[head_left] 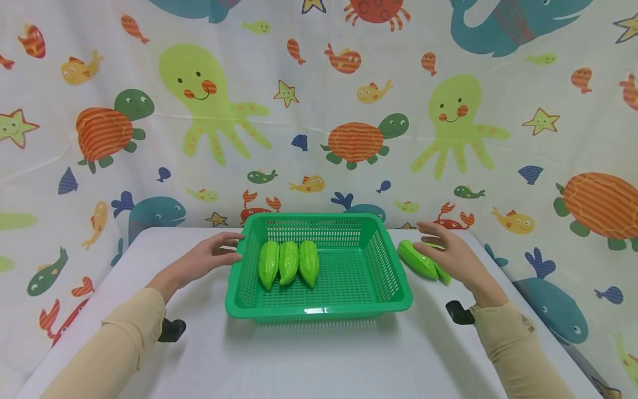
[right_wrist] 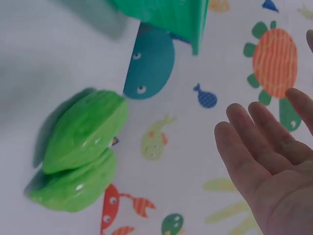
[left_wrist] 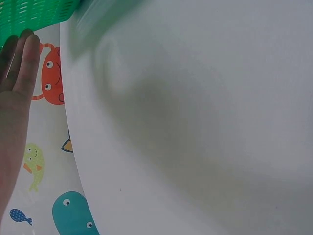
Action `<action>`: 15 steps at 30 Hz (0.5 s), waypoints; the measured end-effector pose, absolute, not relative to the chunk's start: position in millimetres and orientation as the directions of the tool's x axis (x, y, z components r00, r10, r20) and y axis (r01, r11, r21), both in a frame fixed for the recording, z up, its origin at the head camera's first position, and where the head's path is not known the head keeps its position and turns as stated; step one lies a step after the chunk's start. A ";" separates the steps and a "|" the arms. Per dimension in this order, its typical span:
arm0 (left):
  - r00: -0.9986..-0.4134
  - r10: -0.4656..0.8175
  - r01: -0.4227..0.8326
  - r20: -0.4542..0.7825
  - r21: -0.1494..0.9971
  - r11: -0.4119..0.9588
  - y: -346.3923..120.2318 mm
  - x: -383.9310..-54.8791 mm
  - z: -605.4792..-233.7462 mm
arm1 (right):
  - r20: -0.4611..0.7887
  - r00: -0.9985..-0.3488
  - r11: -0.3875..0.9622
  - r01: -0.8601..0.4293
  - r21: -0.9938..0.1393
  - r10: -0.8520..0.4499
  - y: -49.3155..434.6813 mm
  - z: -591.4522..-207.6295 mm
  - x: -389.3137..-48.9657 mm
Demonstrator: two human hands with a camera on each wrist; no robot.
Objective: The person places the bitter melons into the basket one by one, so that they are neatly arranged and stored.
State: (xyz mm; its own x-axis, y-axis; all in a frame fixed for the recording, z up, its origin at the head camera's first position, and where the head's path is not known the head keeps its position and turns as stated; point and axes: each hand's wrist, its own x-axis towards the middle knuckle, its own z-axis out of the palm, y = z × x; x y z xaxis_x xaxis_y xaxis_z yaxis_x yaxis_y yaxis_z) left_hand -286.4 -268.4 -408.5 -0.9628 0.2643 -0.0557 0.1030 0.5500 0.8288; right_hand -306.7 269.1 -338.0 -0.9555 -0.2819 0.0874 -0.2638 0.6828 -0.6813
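Note:
A green plastic basket [head_left: 319,311] with slotted walls stands mid-table. Three glossy green, ridged, pointed fruits [head_left: 288,262] lie side by side in its left part. My left hand [head_left: 206,257] is at the basket's left rim, fingers extended; whether they touch it is hard to tell. In the left wrist view those fingers [left_wrist: 25,63] look straight beside the basket wall [left_wrist: 36,14]. My right hand [head_left: 456,260] hovers over two more such fruits [right_wrist: 85,132] on the table, right of the basket. Its fingers are spread and loosely bent, holding nothing.
The white table [head_left: 319,366] ends at a cloth backdrop [head_left: 309,100] printed with sea animals, which also hangs along both sides. A black wrist device [head_left: 171,330] sits under the left sleeve, and another black device [head_left: 459,312] by the right wrist.

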 end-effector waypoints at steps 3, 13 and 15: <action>-0.964 0.259 0.099 -0.058 0.828 0.552 -268.8 -286.3 -408.6 | 0.077 -0.962 0.687 -0.242 -0.685 -0.262 277.9 -340.3 -309.1; -0.963 0.263 0.103 -0.054 0.829 0.549 -268.8 -286.5 -409.5 | 0.050 -0.976 0.699 -0.188 -0.690 -0.213 304.7 -356.5 -320.2; -0.963 0.264 0.105 -0.053 0.829 0.549 -268.8 -286.5 -409.2 | 0.040 -0.979 0.705 -0.173 -0.688 -0.201 309.2 -359.5 -322.6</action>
